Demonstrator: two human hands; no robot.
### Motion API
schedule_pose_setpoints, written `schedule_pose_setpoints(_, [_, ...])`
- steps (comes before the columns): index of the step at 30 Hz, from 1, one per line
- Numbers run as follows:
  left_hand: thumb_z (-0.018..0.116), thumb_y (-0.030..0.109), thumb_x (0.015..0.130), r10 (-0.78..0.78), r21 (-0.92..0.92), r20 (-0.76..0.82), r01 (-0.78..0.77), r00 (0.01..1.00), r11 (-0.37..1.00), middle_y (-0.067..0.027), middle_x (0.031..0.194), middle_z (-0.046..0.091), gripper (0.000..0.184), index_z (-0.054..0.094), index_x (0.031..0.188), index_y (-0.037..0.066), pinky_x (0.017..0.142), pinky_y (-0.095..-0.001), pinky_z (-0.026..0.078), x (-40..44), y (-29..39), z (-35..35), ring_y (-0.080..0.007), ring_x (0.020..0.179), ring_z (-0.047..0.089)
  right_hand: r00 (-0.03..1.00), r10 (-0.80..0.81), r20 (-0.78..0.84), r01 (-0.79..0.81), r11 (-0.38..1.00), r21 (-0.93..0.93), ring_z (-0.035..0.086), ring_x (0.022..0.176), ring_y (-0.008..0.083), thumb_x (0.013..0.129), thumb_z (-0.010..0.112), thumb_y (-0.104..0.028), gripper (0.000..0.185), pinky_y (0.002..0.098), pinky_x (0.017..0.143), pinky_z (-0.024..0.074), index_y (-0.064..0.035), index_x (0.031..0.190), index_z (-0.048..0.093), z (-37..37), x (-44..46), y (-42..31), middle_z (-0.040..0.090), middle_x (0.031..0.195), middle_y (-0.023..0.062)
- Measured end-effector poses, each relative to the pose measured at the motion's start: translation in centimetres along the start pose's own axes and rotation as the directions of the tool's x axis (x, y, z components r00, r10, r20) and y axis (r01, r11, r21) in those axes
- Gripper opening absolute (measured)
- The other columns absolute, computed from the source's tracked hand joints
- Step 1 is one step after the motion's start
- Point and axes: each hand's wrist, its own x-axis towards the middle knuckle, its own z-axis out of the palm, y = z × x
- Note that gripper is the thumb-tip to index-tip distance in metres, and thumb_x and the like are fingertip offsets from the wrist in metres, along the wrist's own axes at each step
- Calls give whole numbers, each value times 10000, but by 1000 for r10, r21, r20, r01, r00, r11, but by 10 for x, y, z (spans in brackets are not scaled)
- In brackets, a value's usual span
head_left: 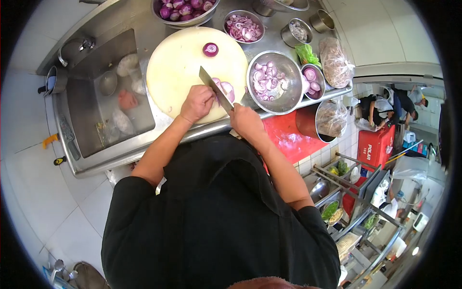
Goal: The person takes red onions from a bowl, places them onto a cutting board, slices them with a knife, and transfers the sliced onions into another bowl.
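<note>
My right hand [246, 124] grips the handle of a kitchen knife [210, 83], whose blade slants across the round cutting board [168, 62]. Close against the blade's left side, my left hand [198, 102] is closed, fingers bunched on a piece of red onion that they mostly hide. Sliced red onion [226, 89] lies on the blade's right side. Farther back on the board sits a cut red onion [210, 49], its ringed face showing. Right of the board, a large steel bowl [288, 94] holds sliced onion.
A bowl of peeled red onions [185, 9] and a bowl of onion pieces [243, 26] stand behind the board. A sink [91, 139] lies left. At right are a small onion bowl [313, 82], a plastic bag [336, 60], a pot [308, 123] and metal racks [356, 192]. Two people work farther off.
</note>
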Motion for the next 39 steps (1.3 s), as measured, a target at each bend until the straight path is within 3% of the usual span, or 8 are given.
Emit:
schedule_pose_setpoints(7, [730, 27, 806, -164, -2, -321, 173, 933, 985, -111, 1005, 696, 176, 725, 982, 44, 900, -400, 474, 23, 17, -24, -291, 969, 641, 992, -34, -125, 49, 992, 120, 702, 839, 475, 999, 589, -274, 289, 572, 785, 551, 8, 1021, 647, -38, -13, 3, 705, 831, 286])
schedule_pose_setpoints(10, [730, 22, 837, -124, 28, -288, 138, 950, 990, -134, 1025, 691, 171, 725, 1007, 37, 916, -392, 480, 60, 57, -44, -306, 1006, 640, 996, -82, -36, 87, 986, 142, 702, 836, 475, 1000, 592, -282, 294, 569, 792, 552, 9, 1003, 638, -27, -21, 0, 705, 824, 280])
schedule_pose_setpoints(13, [713, 108, 814, -204, 169, 163, 176, 965, 970, -112, 1056, 699, 245, 743, 1055, 77, 918, -429, 465, 86, 69, -19, -306, 1049, 641, 992, -104, 68, 97, 990, 107, 707, 874, 470, 998, 600, -297, 298, 570, 807, 557, -2, 1019, 642, -8, -27, -2, 715, 864, 274])
schedule_pose_setpoints(17, [709, 106, 756, -257, 383, 581, 19, 772, 924, -79, 1055, 700, 357, 765, 1109, 110, 923, -428, 480, 93, 30, 20, -300, 1070, 641, 981, -132, 142, 117, 987, 111, 710, 905, 461, 990, 608, -300, 308, 570, 827, 557, -4, 1062, 654, -3, -30, 8, 721, 911, 272])
schedule_pose_setpoints(23, [713, 115, 732, -157, 259, 702, -43, 694, 965, -102, 1083, 704, 374, 738, 1105, 97, 921, -441, 494, 105, 7, 10, -300, 1097, 650, 967, -147, 207, 124, 985, 120, 704, 978, 428, 979, 623, -341, 332, 548, 858, 552, -29, 1079, 674, -21, -23, 32, 729, 987, 243])
schedule_pose_setpoints(28, [730, 147, 782, -318, 140, 423, 286, 848, 948, -166, 1070, 686, 335, 675, 1092, 33, 869, -439, 523, 119, 6, -23, -343, 988, 675, 958, -183, 218, 168, 982, 86, 699, 1019, 418, 982, 623, -380, 356, 543, 888, 542, -46, 1074, 705, -31, 0, 46, 730, 1028, 237])
schedule_pose_setpoints(32, [724, 81, 789, -335, 70, 61, 330, 940, 941, -174, 1032, 666, 329, 645, 1103, 22, 833, -400, 531, 107, 25, -52, -333, 939, 673, 970, -149, 194, 134, 987, 86, 700, 1020, 422, 972, 642, -374, 341, 531, 888, 546, -58, 1076, 717, -44, 19, 51, 732, 1054, 229])
schedule_pose_setpoints(39, [708, 57, 803, -349, 252, -11, 340, 937, 906, -140, 1014, 602, 317, 637, 1110, 90, 766, -453, 541, 27, 29, -23, -359, 908, 652, 987, -83, 136, 52, 975, 216, 684, 1002, 469, 973, 622, -303, 363, 555, 887, 533, 0, 1172, 644, -49, 19, 54, 713, 1032, 283])
